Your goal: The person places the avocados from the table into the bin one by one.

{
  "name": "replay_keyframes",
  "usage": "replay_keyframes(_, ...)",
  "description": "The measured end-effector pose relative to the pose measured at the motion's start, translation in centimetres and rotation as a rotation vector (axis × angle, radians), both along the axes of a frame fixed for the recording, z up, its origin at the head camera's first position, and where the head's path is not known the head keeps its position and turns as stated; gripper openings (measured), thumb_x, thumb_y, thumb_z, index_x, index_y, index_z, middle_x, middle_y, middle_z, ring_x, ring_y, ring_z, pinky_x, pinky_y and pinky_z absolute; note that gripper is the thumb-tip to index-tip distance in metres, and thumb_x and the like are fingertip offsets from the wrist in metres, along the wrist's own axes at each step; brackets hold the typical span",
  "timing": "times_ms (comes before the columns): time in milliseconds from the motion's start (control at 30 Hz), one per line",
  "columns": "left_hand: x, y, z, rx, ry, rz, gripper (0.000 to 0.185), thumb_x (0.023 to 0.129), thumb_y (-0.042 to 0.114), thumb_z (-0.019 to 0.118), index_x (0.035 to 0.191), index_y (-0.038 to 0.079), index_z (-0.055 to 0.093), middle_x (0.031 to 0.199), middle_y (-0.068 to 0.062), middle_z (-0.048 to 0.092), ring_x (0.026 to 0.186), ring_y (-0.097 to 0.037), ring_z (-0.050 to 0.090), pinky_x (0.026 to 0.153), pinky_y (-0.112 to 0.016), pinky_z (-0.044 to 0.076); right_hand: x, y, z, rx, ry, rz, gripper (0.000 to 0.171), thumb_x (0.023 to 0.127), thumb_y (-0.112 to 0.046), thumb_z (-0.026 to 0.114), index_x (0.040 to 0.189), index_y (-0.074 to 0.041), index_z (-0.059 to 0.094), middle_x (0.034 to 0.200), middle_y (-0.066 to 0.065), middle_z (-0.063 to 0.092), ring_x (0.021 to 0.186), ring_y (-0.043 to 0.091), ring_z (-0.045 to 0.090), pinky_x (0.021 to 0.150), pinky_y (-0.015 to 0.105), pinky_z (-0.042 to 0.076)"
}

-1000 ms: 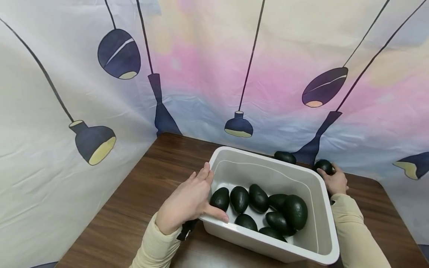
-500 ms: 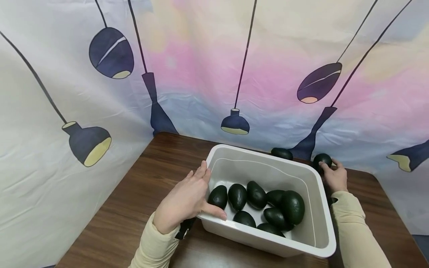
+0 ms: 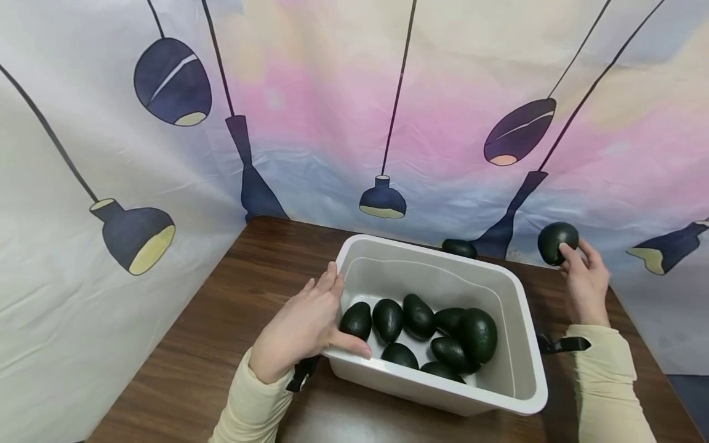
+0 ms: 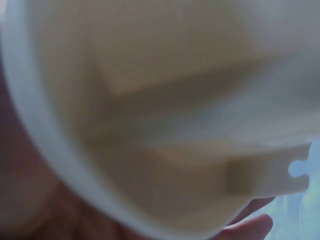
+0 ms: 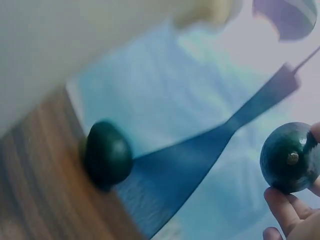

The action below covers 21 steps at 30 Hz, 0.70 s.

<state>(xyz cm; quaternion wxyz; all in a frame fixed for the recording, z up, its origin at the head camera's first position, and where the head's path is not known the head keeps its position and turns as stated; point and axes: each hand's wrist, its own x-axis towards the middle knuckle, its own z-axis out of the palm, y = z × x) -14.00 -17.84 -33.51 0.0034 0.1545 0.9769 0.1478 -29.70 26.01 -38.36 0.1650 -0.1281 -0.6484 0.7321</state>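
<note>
In the head view, my right hand (image 3: 588, 284) holds a dark green avocado (image 3: 556, 240) between thumb and fingers, raised to the right of the white plastic bin (image 3: 432, 384). The right wrist view shows the same avocado (image 5: 286, 162) with its stem end facing the camera. My left hand (image 3: 301, 332) rests against the bin's left corner, fingers straight along the side and thumb across the near rim. Several avocados (image 3: 418, 317) lie on the bin floor. The blurred underside of the bin rim (image 4: 50, 150) fills most of the left wrist view.
One more avocado (image 3: 460, 248) lies on the wooden table (image 3: 221, 307) behind the bin, by the back edge. A cloth backdrop (image 3: 332, 111) printed with hanging lamps stands behind and to the left of the table.
My right hand has lifted the avocado off the table at the back right and moved it up and to the right. My left hand stays at the bin's corner. The head view has shifted slightly.
</note>
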Motion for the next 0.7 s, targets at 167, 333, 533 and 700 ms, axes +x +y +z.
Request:
replay_keyframes(167, 0.0, -0.1, 0.1, -0.001, 0.000, -0.007, 0.130, 0.056, 0.073, 0.075, 0.142, -0.015, 0.035, 0.150, -0.035, 0.023, 0.133, -0.037, 0.041, 0.110, -0.051, 0.032, 2.1, -0.9, 2.3, -0.056, 0.173, 0.002, 0.055, 0.093, -0.014, 0.067, 0.144, -0.012, 0.046, 0.102, 0.004, 0.054, 0.079, 0.012, 0.053, 0.074, 0.016, 0.045)
replay_keyframes(333, -0.1, 0.0, 0.0, 0.014, 0.007, -0.005, 0.131, 0.056, 0.072, 0.076, 0.143, -0.015, 0.033, 0.150, -0.036, 0.024, 0.132, -0.038, 0.043, 0.110, -0.051, 0.033, 4.1, -1.5, 4.3, -0.157, 0.318, 0.083, 0.052, 0.092, -0.005, 0.065, 0.141, -0.007, 0.048, 0.112, 0.009, 0.054, 0.086, 0.014, 0.058, 0.077, 0.019, 0.047)
replay_keyframes(533, -0.1, -0.1, 0.0, 0.002, 0.006, -0.006, 0.131, 0.056, 0.073, 0.075, 0.143, -0.015, 0.033, 0.149, -0.036, 0.024, 0.132, -0.039, 0.043, 0.109, -0.052, 0.033, 5.8, -2.2, 5.8, -0.227, 0.461, 0.145, 0.047, 0.093, 0.003, 0.059, 0.139, 0.000, 0.050, 0.120, 0.018, 0.054, 0.103, 0.022, 0.061, 0.084, 0.025, 0.046)
replay_keyframes(700, -0.1, -0.1, 0.0, 0.009, -0.003, -0.006, 0.130, 0.056, 0.073, 0.075, 0.143, -0.015, 0.034, 0.150, -0.036, 0.023, 0.133, -0.038, 0.042, 0.110, -0.052, 0.032, 7.0, -2.4, 6.6, -0.282, 0.581, 0.285, 0.043, 0.098, 0.007, 0.046, 0.141, 0.006, 0.044, 0.138, 0.020, 0.042, 0.108, 0.026, 0.060, 0.078, 0.027, 0.043)
